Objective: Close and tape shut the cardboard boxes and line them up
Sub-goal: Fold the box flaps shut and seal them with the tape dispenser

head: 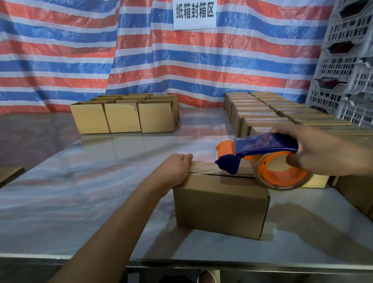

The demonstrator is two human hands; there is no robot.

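Currently the cardboard box (219, 205) sits at lower centre of the frame on the worktop (77, 187), its flaps down. The left hand (176, 169) clasps its left top edge over the tape's start. The right hand (321, 151) grips the tape dispenser (262, 147), which sits above the seam. Risk: a skewed pull would probably run the tape off the seam, and slack left-hand pressure could let the box slide. Open boxes (123, 117) stand at centre left of the frame, and sealed boxes (265, 115) line the right.
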